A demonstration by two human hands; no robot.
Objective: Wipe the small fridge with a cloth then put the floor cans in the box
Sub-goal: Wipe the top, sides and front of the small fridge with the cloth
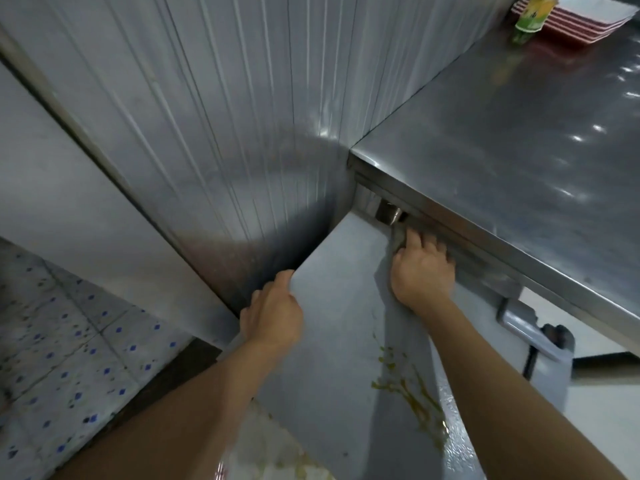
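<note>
The small grey fridge (pixel 346 306) stands below me, tucked under the edge of a steel counter. Its top carries yellow smears (pixel 408 386) near its front right. My left hand (pixel 273 317) grips the left edge of the fridge top, fingers curled over the rim. My right hand (pixel 422 271) is at the back right of the top, close under the counter edge, fingers curled on a grey cloth (pixel 398 237) that shows only a little beyond the fingertips. No cans and no box are in view.
The steel counter (pixel 502 150) overhangs the fridge on the right, with a green bottle (pixel 533 15) and stacked red trays (pixel 581 22) at its far end. A ribbed metal wall (pixel 207 116) rises behind. Speckled floor tiles (pixel 69 358) lie at left. A small metal cylinder (pixel 389 214) sits under the counter.
</note>
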